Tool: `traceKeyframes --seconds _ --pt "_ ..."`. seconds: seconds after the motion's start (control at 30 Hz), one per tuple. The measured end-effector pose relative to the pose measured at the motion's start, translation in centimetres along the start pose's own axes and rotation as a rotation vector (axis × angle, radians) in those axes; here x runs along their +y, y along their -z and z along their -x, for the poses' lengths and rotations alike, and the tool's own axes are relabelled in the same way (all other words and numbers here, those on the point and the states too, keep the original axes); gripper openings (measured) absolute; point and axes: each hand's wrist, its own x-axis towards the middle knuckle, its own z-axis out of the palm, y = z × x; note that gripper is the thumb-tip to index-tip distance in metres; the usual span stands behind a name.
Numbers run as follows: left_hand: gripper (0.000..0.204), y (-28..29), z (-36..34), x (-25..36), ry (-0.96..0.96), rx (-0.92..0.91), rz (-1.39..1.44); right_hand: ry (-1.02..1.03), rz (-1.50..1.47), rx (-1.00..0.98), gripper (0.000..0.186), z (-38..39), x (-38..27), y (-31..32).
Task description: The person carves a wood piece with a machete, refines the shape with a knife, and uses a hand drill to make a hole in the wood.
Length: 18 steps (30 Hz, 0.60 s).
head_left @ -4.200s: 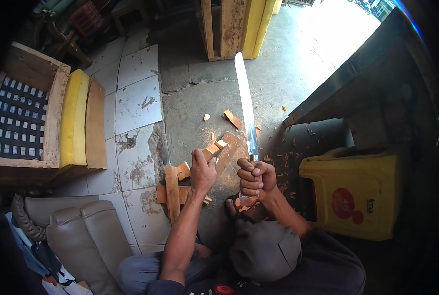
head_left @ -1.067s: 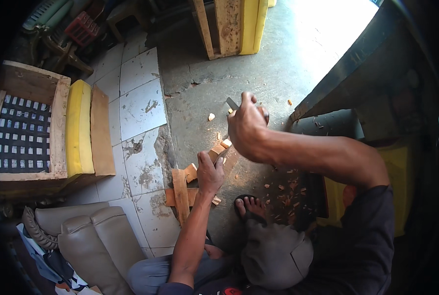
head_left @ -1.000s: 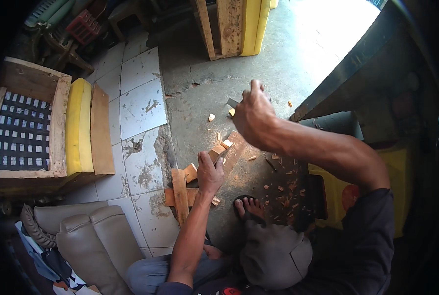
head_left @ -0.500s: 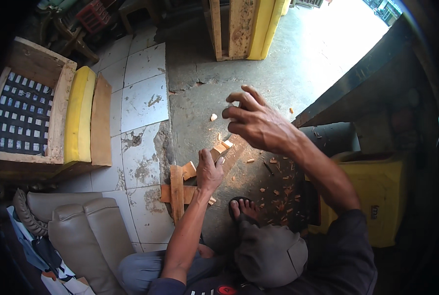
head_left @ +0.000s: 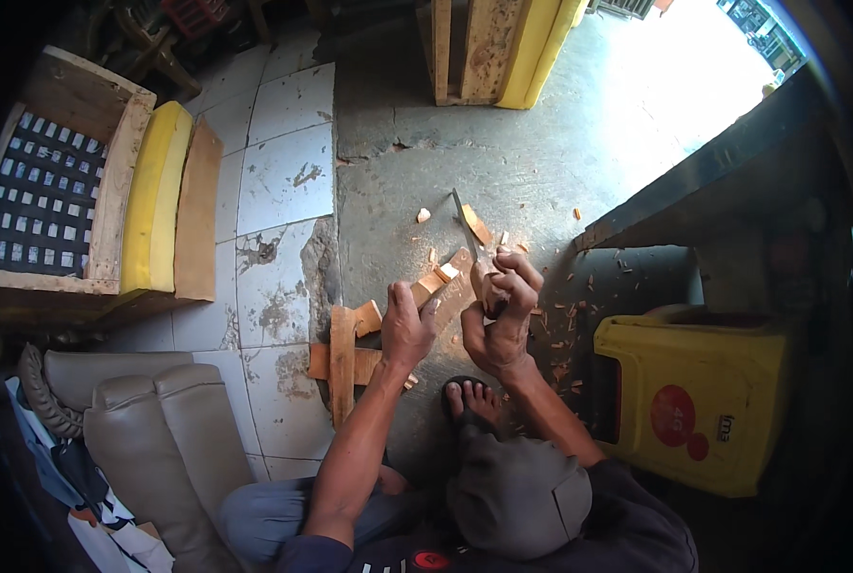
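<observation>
My right hand (head_left: 508,310) is closed round the wooden handle of a long-bladed knife (head_left: 465,222). Its narrow blade slants up and away to the left, low over the concrete. Beside it, my left hand (head_left: 407,327) is closed on a short wood piece (head_left: 430,284), whose pale cut end points toward the knife. This piece sits over a flat brown board (head_left: 460,272); how they touch is partly hidden by my fingers. A split wood chunk (head_left: 476,224) lies just right of the blade. Next to my left wrist are several wood offcuts (head_left: 342,363), crossing one another.
Shavings (head_left: 562,353) litter the concrete to the right, near my sandalled foot (head_left: 474,401). A yellow plastic stool (head_left: 637,353) stands at right under a dark slanting panel (head_left: 703,172). Wooden frames with yellow foam (head_left: 154,210) stand left and ahead (head_left: 527,57). Brown cushions (head_left: 140,420) lie lower left.
My right hand has come down and nearer from its raised position, and the knife blade now shows. My left hand keeps its place on the wood. The whole view has shifted slightly.
</observation>
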Motion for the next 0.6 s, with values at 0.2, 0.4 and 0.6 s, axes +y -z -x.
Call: traceKeyframes --seconds 0.2,0.4,0.6 --pt "0.044 -0.26 -0.29 0.02 0.017 -0.016 0.013 -0.036 -0.014 -0.072 0.056 0.48 0.12 0.0" --pt "0.044 -0.25 -0.31 -0.19 -0.016 0.005 -0.017 -0.036 -0.044 -0.061 0.055 0.27 -0.05 -0.05" --pt "0.044 -0.25 -0.25 -0.18 -0.001 -0.004 0.005 -0.031 -0.01 -0.102 0.055 0.48 0.1 0.22"
